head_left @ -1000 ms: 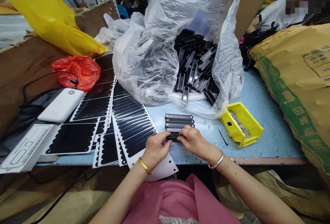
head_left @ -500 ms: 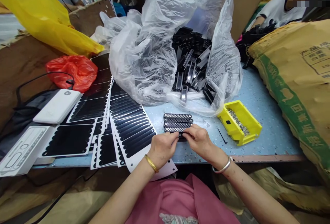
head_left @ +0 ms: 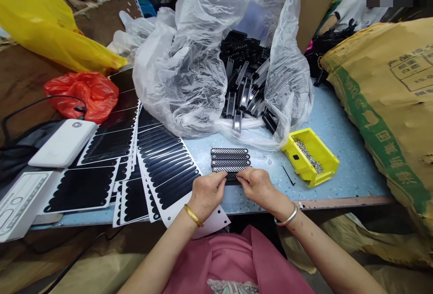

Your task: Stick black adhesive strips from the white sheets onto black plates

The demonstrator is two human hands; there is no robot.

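Several black bars with a mesh-patterned top [head_left: 230, 157] lie side by side in a row on the blue table, a small screw at each end. At the near end of the row, my left hand [head_left: 207, 191] is closed with its thumb and finger on the left end of the nearest bar [head_left: 232, 176]. My right hand [head_left: 259, 186] is pinched on that bar's right end. The middle of the bar shows between my fingertips; its ends are covered. Right of the hands lies a thin black hex key [head_left: 288, 175].
A yellow bin [head_left: 324, 177] holds many small metal screws [head_left: 308, 155]. Behind the row, a clear plastic bag [head_left: 189, 82] spills black parts [head_left: 241, 91]. Sheets of black stickers [head_left: 169, 158] and a white power bank [head_left: 62, 143] lie left. A brown sack [head_left: 389, 86] stands right.
My fingertips have moved apart from near the nearest bar's middle towards its two ends, so more of it shows. The whole view has shifted slightly.
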